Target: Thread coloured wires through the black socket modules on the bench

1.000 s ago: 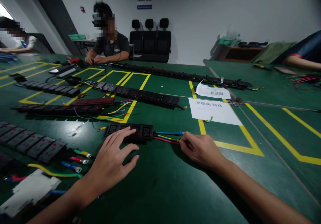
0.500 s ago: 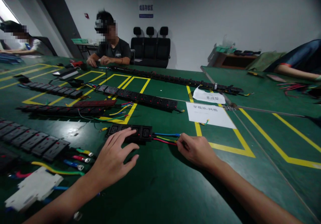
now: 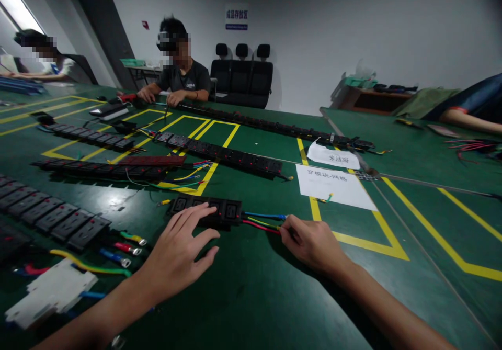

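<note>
A short black socket strip (image 3: 232, 211) lies on the green table, with blue, yellow-green and red wires (image 3: 261, 224) coming out of its right end. My left hand (image 3: 184, 245) rests its fingertips on top of the strip, fingers spread, thumb and index apart and not wrapped around it. At the far ends of the wires, my right hand (image 3: 304, 237) is closed in a pinch on them; the fingertips hide the exact grip. A yellow terminal (image 3: 163, 202) sticks out at the strip's left end.
Longer socket strips (image 3: 55, 209) lie at the left, beside a white module (image 3: 50, 292) and lugged wires (image 3: 117, 256). More strips (image 3: 223, 154) and paper sheets (image 3: 333, 185) lie farther back. A person (image 3: 184, 78) sits across the table; others are at both sides.
The view has shifted slightly, moving most things a little right in the picture. Both my hands keep their places on the strip and wires. The person across has moved their hands apart.
</note>
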Available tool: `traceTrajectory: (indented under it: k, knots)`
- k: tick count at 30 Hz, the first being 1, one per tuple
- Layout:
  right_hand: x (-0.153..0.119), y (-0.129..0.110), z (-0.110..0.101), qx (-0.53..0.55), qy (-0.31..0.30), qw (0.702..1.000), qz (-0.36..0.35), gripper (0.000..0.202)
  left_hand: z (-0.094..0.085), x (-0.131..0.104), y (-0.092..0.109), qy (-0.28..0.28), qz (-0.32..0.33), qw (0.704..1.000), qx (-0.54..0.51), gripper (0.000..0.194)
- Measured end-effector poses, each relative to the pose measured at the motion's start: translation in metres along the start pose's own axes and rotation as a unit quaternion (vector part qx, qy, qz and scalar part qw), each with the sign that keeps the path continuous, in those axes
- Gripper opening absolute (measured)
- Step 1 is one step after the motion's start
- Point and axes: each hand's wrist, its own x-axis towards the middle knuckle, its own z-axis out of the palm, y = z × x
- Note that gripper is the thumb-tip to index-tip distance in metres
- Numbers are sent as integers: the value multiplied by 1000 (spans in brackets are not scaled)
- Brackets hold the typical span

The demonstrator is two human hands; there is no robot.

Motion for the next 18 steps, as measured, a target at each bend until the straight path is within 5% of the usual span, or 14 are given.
traceTrajectory:
  k: [18]
  knots:
    - [1,0,-2,23,-8,1000,7,16,-1,2,0,2,-1,1000,-2,19]
